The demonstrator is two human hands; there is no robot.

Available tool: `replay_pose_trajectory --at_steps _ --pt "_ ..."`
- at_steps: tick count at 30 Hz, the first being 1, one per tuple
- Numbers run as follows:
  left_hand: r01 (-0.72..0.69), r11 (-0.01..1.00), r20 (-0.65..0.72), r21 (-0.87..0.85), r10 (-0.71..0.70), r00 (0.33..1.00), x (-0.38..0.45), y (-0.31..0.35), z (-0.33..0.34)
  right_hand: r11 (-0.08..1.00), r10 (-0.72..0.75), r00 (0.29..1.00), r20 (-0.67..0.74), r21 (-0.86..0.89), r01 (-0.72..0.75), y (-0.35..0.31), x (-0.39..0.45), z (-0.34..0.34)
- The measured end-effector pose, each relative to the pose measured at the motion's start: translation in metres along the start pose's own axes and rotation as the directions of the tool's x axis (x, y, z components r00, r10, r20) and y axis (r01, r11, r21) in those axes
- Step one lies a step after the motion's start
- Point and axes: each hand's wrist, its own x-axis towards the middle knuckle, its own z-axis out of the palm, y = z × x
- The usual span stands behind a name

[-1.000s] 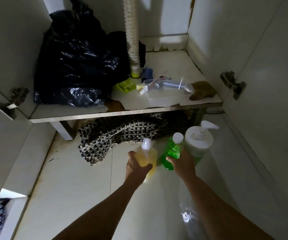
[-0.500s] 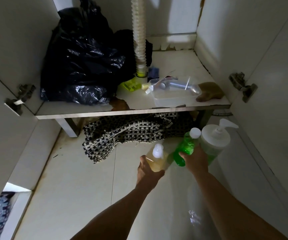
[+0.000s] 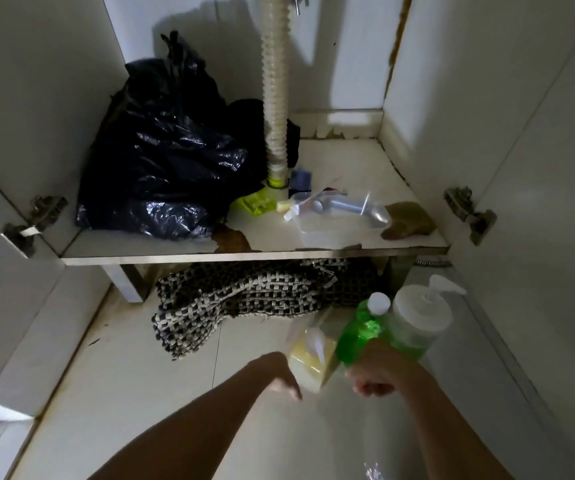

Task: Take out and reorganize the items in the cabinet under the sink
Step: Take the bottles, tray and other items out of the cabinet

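Yellow bottle (image 3: 310,358) — in left-hand fingers (image 3: 288,388) — blurred.

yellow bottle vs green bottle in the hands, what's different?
Liquid: the yellow bottle holds pale yellow, the green bottle bright green. Holder: the left hand grips the yellow bottle, the right hand the green bottle. Sharpness: the yellow bottle is motion-blurred, its cap a smear; the green bottle shows a clear white cap. Shared: both are see-through plastic, held off the floor in front of the cabinet.
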Motion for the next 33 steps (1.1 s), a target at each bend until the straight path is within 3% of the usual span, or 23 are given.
replay_pose_trajectory --at_steps 2,4,6,8,10,12,13,16,19,22,25,30,33 --pt "0.014 0.994 0.017 0.111 -0.016 1.0 -0.01 0.003 -0.04 0.995 -0.099 0.992 0.084 -0.026 0.101 -0.018 -0.014 -0.01" --pt "0.027 0.998 -0.003 0.059 -0.027 1.0 -0.017 0.007 -0.078 0.98 -0.192 0.979 0.062 0.059 0.189 -0.039 -0.026 -0.024" --pt "-0.013 0.998 -0.009 -0.064 0.012 1.0 -0.027 0.016 -0.114 0.944 -0.313 0.949 -0.036 0.096 0.315 -0.062 -0.042 -0.04" --pt "-0.148 0.966 -0.171 -0.213 0.112 0.979 -0.038 0.026 -0.145 0.879 -0.401 0.89 -0.216 0.183 0.44 -0.082 -0.053 -0.057" --pt "-0.35 0.91 -0.507 -0.221 0.2 0.838 -0.038 0.032 -0.171 0.817 -0.411 0.816 -0.406 0.233 0.527 -0.101 -0.058 -0.077" --pt "-0.45 0.887 -0.749 -0.1 0.231 0.621 -0.031 0.033 -0.192 0.837 -0.426 0.727 -0.538 0.072 0.543 -0.122 -0.051 -0.101" --pt "-0.442 0.894 -0.784 -0.068 0.226 0.578 -0.026 0.033 -0.199 0.85 -0.449 0.672 -0.589 -0.05 0.524 -0.133 -0.042 -0.114" --pt "-0.275 0.953 -0.742 0.127 0.275 0.612 -0.01 0.039 -0.216 0.866 -0.474 0.551 -0.687 -0.251 0.433 -0.165 -0.01 -0.154" --pt "-0.207 0.966 -0.753 0.156 0.252 0.607 0.009 0.046 -0.225 0.874 -0.482 0.543 -0.687 -0.33 0.358 -0.199 0.018 -0.182" --pt "-0.129 0.992 -0.78 0.001 0.082 0.621 0.019 0.052 -0.236 0.875 -0.47 0.609 -0.639 -0.427 0.229 -0.228 0.044 -0.195" --pt "-0.132 0.989 -0.809 -0.066 0.024 0.588 0.027 0.063 -0.255 0.868 -0.437 0.648 -0.624 -0.482 0.121 -0.248 0.077 -0.197" --pt "-0.041 0.999 -0.815 0.004 0.027 0.578 0.045 0.076 -0.27 0.911 -0.341 0.672 -0.657 -0.408 0.064 -0.26 0.112 -0.197" --pt "-0.053 0.997 -0.8 -0.055 -0.013 0.599 0.049 0.077 -0.273 0.924 -0.332 0.658 -0.676 -0.375 0.081 -0.259 0.114 -0.198"
